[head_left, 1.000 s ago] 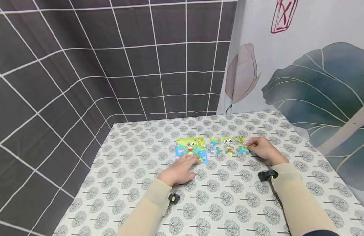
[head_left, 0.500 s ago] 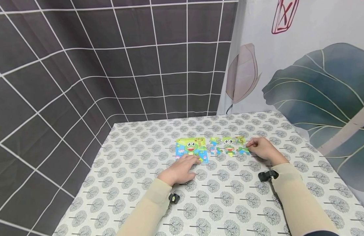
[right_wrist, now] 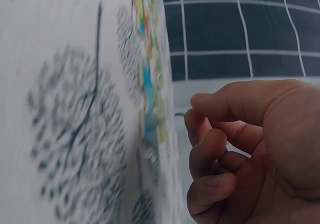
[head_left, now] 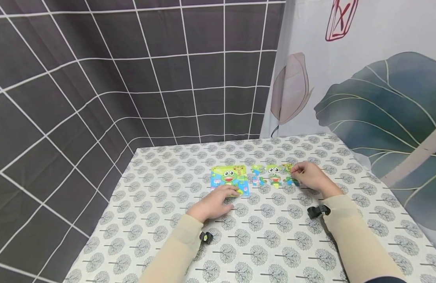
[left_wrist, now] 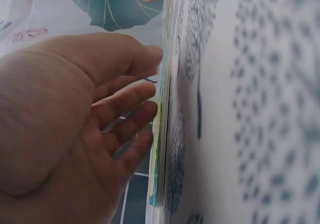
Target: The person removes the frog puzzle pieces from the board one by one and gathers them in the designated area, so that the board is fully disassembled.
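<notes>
A frog puzzle (head_left: 229, 173) lies flat on the tree-patterned tablecloth (head_left: 175, 196), toward the far side. The person's left hand (head_left: 212, 203) reaches over its near edge, fingers relaxed and a little apart, gripping nothing; whether the fingertips press or barely touch the puzzle is hard to tell. Just to the right lie loose puzzle pieces (head_left: 275, 180) in two rows, the middle ones showing the frog's eyes and mouth. The right hand (head_left: 312, 176) hangs over the right end of these pieces, partly covering them, its fingers curled and the thumb and index tips together with nothing visible between them. Beige sleeves (head_left: 177, 247) cover both forearms. A dark curtain (head_left: 161, 78) with white lines hangs beyond.
</notes>
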The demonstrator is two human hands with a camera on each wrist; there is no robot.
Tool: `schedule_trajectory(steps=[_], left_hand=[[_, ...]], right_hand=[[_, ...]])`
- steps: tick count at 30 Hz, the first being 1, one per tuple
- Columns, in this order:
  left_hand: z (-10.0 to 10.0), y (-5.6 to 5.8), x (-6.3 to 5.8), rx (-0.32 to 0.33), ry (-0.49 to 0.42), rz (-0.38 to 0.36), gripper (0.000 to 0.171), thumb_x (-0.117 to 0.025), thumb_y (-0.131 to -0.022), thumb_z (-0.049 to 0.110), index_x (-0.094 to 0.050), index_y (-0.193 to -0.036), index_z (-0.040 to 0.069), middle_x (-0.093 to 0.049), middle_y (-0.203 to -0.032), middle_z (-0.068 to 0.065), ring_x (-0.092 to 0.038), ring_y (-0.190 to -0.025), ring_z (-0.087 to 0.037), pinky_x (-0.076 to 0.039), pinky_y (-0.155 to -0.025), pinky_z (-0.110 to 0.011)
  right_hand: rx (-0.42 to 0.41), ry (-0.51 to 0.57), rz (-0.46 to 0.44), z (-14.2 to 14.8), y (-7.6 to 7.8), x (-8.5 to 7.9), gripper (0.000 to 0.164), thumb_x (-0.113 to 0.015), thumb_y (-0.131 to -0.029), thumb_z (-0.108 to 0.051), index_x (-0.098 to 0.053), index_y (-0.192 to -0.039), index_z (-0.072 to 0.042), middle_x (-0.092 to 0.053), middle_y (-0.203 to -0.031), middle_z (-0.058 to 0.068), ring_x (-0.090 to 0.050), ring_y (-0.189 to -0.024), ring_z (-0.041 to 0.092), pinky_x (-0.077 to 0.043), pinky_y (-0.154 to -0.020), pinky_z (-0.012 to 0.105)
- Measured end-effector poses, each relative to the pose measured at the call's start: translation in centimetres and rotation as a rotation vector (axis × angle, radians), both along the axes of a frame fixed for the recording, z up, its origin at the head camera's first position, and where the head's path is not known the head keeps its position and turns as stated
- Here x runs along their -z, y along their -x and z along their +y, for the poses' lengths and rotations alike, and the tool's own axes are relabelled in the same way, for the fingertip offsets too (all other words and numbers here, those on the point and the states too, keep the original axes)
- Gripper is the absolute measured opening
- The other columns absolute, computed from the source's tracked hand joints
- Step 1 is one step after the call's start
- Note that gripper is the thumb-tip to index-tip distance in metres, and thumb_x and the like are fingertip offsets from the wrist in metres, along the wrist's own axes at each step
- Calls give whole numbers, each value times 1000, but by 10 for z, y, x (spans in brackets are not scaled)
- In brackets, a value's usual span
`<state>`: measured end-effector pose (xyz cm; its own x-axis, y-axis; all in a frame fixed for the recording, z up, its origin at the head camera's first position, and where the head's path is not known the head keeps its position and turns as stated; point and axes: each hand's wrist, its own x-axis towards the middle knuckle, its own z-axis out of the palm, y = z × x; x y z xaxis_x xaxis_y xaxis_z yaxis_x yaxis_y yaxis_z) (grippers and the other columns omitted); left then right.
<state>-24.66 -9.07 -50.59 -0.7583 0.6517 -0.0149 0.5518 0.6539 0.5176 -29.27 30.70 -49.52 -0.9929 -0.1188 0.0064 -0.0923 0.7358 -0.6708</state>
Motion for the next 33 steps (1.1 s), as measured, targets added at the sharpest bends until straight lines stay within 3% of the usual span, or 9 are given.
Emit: schedule_trajectory(steps=[7,14,17,24,33], left_hand=[[-14,8,-4,-77,-84,-6,47,-71,-98,18,-62,-143,18,-47,-160,-1,-36,-152,-27,-29,-125,-51],[-40,17,-2,-213,-114,-31,62,-76,-96,28,-51,-152,16,-45,-160,-6,-43,-146,-29,-35,-122,-51],[-50,21,-1,-249,-104,-33,70,-77,-95,32,-47,-155,14,-42,-163,-7,-39,-149,-30,-32,-123,-52],[-62,22,0,-261,-75,-44,80,-78,-94,38,-41,-160,11,-30,-170,-7,-26,-156,-31,-23,-126,-55],[-65,21,-1,-237,-40,-59,79,-81,-92,39,-47,-157,9,-31,-170,-5,-26,-156,-30,-22,-127,-54]], right_hand=[[-77,-6,-6,-30,4,-8,15,-65,-99,-11,-72,-108,-1,-63,-92,9,-54,-76,22,-49,-58,31],[-155,14,-21,-68,10,-15,15,-65,-97,-8,-73,-108,-3,-65,-91,6,-63,-76,22,-54,-62,32],[-174,5,-9,-84,12,-17,14,-67,-97,-11,-73,-108,-4,-65,-91,5,-60,-74,21,-54,-60,33],[-249,14,10,-119,17,-17,14,-66,-95,-7,-73,-107,-5,-64,-90,4,-58,-72,18,-54,-60,32],[-301,14,1,-154,19,-14,12,-70,-94,-9,-74,-105,-6,-65,-89,1,-58,-76,17,-54,-69,33]])
